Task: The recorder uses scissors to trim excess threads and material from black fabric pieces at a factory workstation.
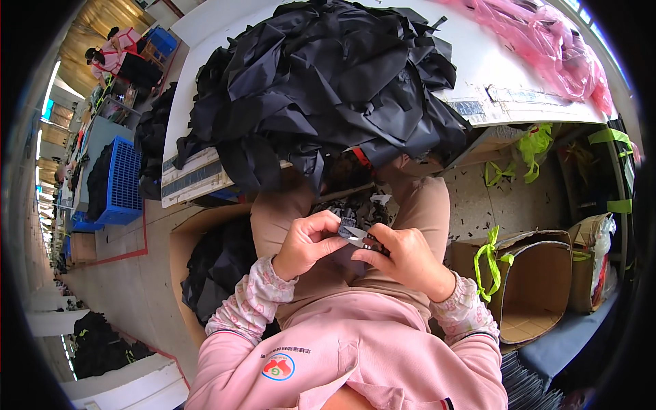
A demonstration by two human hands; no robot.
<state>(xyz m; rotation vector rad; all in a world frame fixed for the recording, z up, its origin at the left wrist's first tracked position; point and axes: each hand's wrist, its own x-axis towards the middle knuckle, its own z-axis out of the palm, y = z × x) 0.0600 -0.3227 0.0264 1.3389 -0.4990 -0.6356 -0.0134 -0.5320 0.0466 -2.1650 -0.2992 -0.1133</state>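
Observation:
Above my lap, my left hand [309, 240] pinches a small dark grey patterned piece [347, 223] between thumb and fingers. My right hand [408, 261] is closed around a small pair of thread snips [357, 236] with silver blades. Its blades point left and lie right against the dark piece; whether they touch it I cannot tell. Beyond both hands, a big heap of black fabric pieces [321, 89] covers the white table [198, 31] and droops over its near edge. Black scraps [365, 208] lie below, between my knees.
At my left stands a cardboard box [179, 249] with black fabric inside; at my right is an open cardboard box [536, 294] with a lime-green tie [488, 263]. Pink plastic sheeting [557, 58] lies at the far right. Blue crates [126, 184] and two co-workers [119, 61] are farther left.

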